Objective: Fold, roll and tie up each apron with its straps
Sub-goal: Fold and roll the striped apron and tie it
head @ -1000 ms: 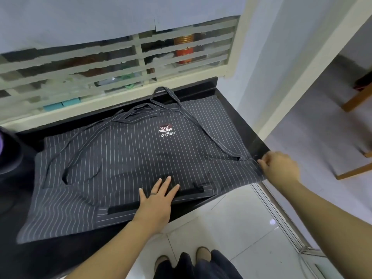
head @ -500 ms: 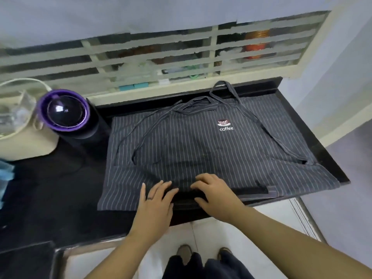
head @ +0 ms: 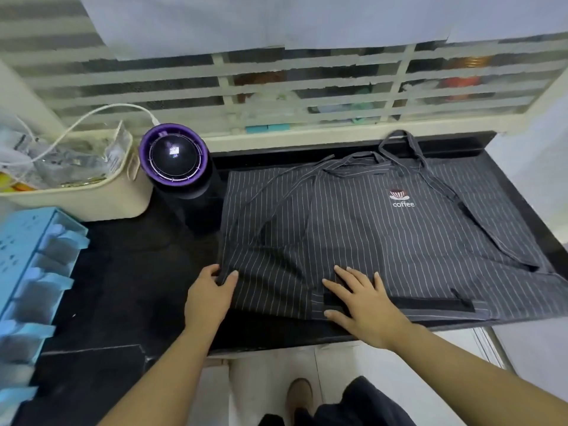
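Lying spread flat on the black worktop [head: 123,272], the dark pinstriped apron [head: 368,241] shows its coffee logo [head: 399,198] face up toward the far right. Its straps [head: 350,161] trail loosely across the cloth, and one loop reaches the back ledge. The left hand [head: 209,298] now pinches the apron's left edge near the front corner, thumb on top and fingers curled under the cloth. Half a second ago it lay flat on the near hem, right beside the other hand. The right hand [head: 365,301] rests palm down with fingers straight and spread on the cloth by the black band [head: 430,304] near the hem, much where it was, so the two hands are now well apart. Just left of the apron stands a purple-rimmed canister [head: 175,161]. A cream basket [head: 92,198] sits beside it, with a blue tray [head: 27,272] at the far left. A window grille [head: 307,87] runs behind the worktop.
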`<state>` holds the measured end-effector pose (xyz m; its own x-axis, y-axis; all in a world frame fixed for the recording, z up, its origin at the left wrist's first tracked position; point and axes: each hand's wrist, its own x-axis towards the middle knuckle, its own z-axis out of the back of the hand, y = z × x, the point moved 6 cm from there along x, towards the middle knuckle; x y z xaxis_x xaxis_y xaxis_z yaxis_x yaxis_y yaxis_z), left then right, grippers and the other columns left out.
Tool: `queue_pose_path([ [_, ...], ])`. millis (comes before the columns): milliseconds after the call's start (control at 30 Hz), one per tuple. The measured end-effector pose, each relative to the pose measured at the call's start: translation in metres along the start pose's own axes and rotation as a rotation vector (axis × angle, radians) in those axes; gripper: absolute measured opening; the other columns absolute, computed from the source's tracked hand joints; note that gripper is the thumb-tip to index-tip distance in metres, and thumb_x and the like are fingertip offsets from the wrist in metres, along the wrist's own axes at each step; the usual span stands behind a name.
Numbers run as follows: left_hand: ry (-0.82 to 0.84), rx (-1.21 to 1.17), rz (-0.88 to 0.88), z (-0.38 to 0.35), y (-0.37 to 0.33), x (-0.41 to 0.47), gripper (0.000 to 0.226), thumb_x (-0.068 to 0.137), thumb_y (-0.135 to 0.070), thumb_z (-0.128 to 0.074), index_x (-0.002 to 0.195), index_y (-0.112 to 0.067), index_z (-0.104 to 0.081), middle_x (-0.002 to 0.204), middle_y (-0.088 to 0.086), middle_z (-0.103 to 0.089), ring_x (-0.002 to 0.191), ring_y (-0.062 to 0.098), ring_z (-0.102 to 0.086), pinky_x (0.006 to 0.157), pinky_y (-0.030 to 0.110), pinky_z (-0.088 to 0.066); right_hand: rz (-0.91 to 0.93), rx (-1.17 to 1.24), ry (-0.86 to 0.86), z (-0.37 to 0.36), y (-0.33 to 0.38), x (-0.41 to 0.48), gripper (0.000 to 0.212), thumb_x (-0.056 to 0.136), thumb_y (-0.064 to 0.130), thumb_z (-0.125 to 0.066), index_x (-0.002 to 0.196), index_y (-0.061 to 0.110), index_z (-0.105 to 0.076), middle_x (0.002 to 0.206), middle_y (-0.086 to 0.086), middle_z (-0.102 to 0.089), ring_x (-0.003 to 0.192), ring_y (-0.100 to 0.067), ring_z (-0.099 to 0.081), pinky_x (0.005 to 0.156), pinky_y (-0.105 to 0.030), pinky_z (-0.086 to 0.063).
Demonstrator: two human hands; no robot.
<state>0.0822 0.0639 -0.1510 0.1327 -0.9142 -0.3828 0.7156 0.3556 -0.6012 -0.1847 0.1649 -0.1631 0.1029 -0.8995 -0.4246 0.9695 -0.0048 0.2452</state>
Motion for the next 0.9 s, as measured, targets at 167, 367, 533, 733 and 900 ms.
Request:
queue_pose_path([
  [167, 0.11, -0.2, -0.097, 0.015, -0.016, -0.003, 0.028, 0.095, -0.028, -0.055, 0.073, -0.012, -0.057, 0.075, 0.005, -0.061, 0.07, 0.016, -0.056, 0.059, 0.026, -0.041, -0.082, 0.03, -0.034, 0.01, 0.001, 0.003, 0.113, 0.054, 0.087, 0.02, 0.151, 0.037, -0.01, 0.161, 0.006, 0.002, 0.147, -0.018, 0.006, 0.115, -0.059, 0.003],
  [367, 0.273, 0.194, -0.002, 0.027, 0.033, -0.007, 0.007, 0.093, -0.029, -0.054, 0.09, -0.026, -0.059, 0.095, -0.002, -0.062, 0.085, 0.018, -0.059, 0.084, 0.032, -0.049, -0.184, -0.017, -0.008, 0.0, -0.007, 0.006, 0.125, 0.039, 0.085, 0.037, 0.151, 0.037, 0.009, 0.159, 0.001, 0.02, 0.146, -0.023, 0.017, 0.109, -0.066, 0.004],
  [533, 0.273, 0.315, -0.036, 0.023, 0.032, 0.004, 0.023, 0.092, -0.046, -0.054, 0.082, -0.025, -0.051, 0.081, -0.006, -0.059, 0.076, 0.01, -0.058, 0.069, 0.03, -0.049, -0.193, -0.049, 0.032, -0.003, -0.007, 0.007, 0.123, 0.037, 0.085, 0.038, 0.148, 0.036, 0.018, 0.157, 0.0, 0.026, 0.145, -0.024, 0.02, 0.109, -0.067, 0.004],
  [733, 0.555, 0.751, -0.014, 0.02, 0.031, 0.01, 0.027, 0.089, -0.032, -0.063, 0.071, -0.017, -0.05, 0.076, -0.002, -0.053, 0.079, 0.015, -0.057, 0.068, 0.024, -0.046, -0.144, -0.1, 0.056, 0.011, 0.0, 0.002, 0.099, 0.07, 0.086, -0.006, 0.152, 0.032, -0.002, 0.16, -0.003, 0.0, 0.146, -0.027, -0.003, 0.113, -0.062, -0.009],
  [900, 0.459, 0.6, 0.0, 0.024, 0.009, 0.026, 0.06, 0.084, -0.046, -0.067, 0.13, -0.013, -0.047, 0.126, 0.004, -0.053, 0.11, 0.018, -0.054, 0.091, 0.029, -0.047, -0.077, -0.042, 0.03, 0.048, 0.006, 0.024, 0.059, 0.091, 0.055, -0.05, 0.142, 0.028, -0.037, 0.138, 0.001, -0.039, 0.128, -0.02, -0.037, 0.108, -0.042, -0.033],
])
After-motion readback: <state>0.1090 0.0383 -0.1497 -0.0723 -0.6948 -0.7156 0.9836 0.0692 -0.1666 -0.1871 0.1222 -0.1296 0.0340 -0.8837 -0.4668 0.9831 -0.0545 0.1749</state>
